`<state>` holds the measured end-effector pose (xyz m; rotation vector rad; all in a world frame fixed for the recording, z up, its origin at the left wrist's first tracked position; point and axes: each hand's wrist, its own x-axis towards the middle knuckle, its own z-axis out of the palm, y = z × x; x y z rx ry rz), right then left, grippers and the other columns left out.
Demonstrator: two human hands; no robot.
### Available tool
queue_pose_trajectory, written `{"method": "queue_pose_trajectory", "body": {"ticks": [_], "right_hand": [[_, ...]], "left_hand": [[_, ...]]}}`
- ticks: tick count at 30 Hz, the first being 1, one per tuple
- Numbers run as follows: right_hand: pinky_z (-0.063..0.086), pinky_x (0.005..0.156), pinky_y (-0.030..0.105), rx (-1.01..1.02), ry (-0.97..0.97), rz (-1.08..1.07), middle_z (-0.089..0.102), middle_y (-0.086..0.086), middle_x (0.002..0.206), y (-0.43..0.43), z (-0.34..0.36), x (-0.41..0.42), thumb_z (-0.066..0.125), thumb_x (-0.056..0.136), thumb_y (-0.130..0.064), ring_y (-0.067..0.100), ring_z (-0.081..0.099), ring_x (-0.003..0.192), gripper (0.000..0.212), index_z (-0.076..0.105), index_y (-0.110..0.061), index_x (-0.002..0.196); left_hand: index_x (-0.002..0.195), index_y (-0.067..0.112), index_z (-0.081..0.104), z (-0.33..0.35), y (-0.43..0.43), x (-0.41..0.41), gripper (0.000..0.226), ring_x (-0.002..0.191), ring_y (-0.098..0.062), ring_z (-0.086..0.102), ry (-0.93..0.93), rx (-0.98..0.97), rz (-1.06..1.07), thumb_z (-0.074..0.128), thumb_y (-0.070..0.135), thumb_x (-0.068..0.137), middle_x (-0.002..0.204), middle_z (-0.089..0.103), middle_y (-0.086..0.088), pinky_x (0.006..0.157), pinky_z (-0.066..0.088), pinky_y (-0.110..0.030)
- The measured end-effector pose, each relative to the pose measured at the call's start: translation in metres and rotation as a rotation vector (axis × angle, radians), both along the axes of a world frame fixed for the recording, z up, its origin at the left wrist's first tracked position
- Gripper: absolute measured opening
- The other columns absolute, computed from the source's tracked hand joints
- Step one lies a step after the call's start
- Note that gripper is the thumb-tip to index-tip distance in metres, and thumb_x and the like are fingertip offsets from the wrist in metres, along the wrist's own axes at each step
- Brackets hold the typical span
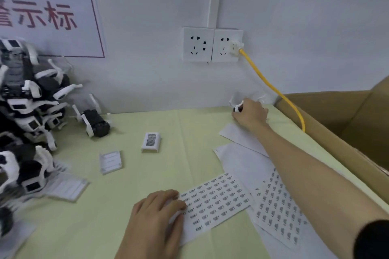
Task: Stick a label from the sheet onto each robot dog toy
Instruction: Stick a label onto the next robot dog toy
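toy pile [23, 115] cut off left | label print [212, 197] unreadable (blurred)

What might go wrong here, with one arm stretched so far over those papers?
The right hand grips a toy by the wall, near the yellow cable; pulling back might snag it. The forearm crosses loose sheets and may drag them. The left hand only rests on the label sheet, which might slide.

Lighting's pretty flat and even, soft indoor light with a cool bluish cast on the pale wall [147, 69]. Shadows are faint. No real glare. The heap of black-and-white plastic robot dog toys [25, 122] at the left edge is smeared with blur, and the wide lens bends the edges.
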<state>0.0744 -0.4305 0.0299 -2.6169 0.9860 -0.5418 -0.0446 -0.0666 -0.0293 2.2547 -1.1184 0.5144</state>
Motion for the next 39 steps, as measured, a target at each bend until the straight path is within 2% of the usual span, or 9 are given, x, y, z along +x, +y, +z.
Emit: {"method": "queue_pose_trajectory", "body": {"ticks": [6,9,11,15,21,25,28,32,39], "right_hand": [[0.046,0.065,0.026,0.309,-0.337,0.153,0.072,-0.019,0.088,0.053,0.030,-0.052,0.079,0.078,-0.037,0.009,0.066,0.086,0.017,0.068,-0.024,0.076],[0.055,0.067,0.024,0.805,-0.586,0.320,0.078,-0.010,0.086,0.097,0.053,-0.104,0.084,0.081,-0.034,0.005,0.073,0.078,0.019,0.072,-0.021,0.075],[0.062,0.073,0.030,1.204,-0.618,0.504,0.078,0.004,0.104,0.124,0.059,-0.142,0.080,0.083,-0.038,0.017,0.076,0.094,0.023,0.073,-0.017,0.087],[0.058,0.093,0.053,1.887,-0.656,0.526,0.072,0.016,0.117,0.169,0.041,-0.188,0.072,0.084,-0.042,0.032,0.070,0.114,0.030,0.069,-0.012,0.082],[0.059,0.080,0.054,2.267,-0.611,0.444,0.069,0.017,0.123,0.212,0.010,-0.203,0.079,0.079,-0.038,0.034,0.069,0.116,0.035,0.071,-0.004,0.079],[0.061,0.082,0.043,2.090,-0.513,0.426,0.070,0.016,0.123,0.213,0.004,-0.203,0.075,0.085,-0.035,0.033,0.072,0.107,0.039,0.071,-0.004,0.108],[0.057,0.085,0.036,1.547,-0.465,0.304,0.073,0.005,0.110,0.202,0.001,-0.203,0.079,0.082,-0.027,0.022,0.075,0.094,0.034,0.068,-0.014,0.111],[0.049,0.086,0.019,0.812,-0.550,0.398,0.064,-0.022,0.126,0.190,0.005,-0.207,0.075,0.091,-0.028,-0.006,0.065,0.105,0.038,0.059,-0.041,0.123],[0.052,0.101,0.037,0.811,-0.541,0.724,0.066,-0.015,0.129,0.193,0.005,-0.210,0.073,0.092,-0.024,0.007,0.058,0.126,0.031,0.071,-0.040,0.119]], "left_hand": [[0.080,0.025,0.079,0.010,0.002,-0.008,0.032,0.086,-0.016,0.076,0.077,0.013,0.015,0.049,0.035,0.079,0.096,0.077,0.005,0.071,0.060,-0.039],[0.095,0.025,0.079,0.013,0.003,-0.015,0.037,0.096,-0.016,0.075,0.118,0.008,0.026,0.049,0.042,0.081,0.107,0.075,0.007,0.080,0.056,-0.042],[0.130,0.031,0.064,0.013,0.006,-0.018,0.056,0.120,-0.004,0.060,0.253,-0.039,0.041,0.056,0.056,0.081,0.132,0.060,0.021,0.103,0.041,-0.033],[0.151,0.053,0.026,0.022,0.012,-0.027,0.093,0.136,0.007,0.045,0.615,-0.367,-0.145,0.078,0.058,0.074,0.150,0.045,0.032,0.105,0.039,-0.012],[0.146,0.049,0.044,0.033,0.006,-0.034,0.083,0.114,-0.018,0.071,0.767,-0.846,-0.202,0.084,0.037,0.074,0.131,0.069,0.003,0.090,0.056,-0.023],[0.120,0.038,0.066,0.041,0.013,-0.028,0.053,0.103,-0.021,0.074,0.768,-0.948,-0.151,0.083,0.033,0.070,0.116,0.075,-0.001,0.079,0.058,-0.022],[0.119,0.031,0.067,0.042,0.015,-0.025,0.053,0.097,-0.038,0.076,0.896,-1.011,-0.199,0.085,0.029,0.069,0.113,0.075,-0.011,0.079,0.061,-0.033],[0.123,0.027,0.067,0.041,0.016,-0.023,0.056,0.108,-0.043,0.071,0.978,-1.007,-0.238,0.084,0.025,0.069,0.120,0.072,-0.016,0.085,0.061,-0.036],[0.128,0.024,0.064,0.042,0.016,-0.026,0.060,0.115,-0.032,0.068,0.992,-0.896,-0.363,0.085,0.018,0.072,0.122,0.071,-0.014,0.091,0.060,-0.040]]}}
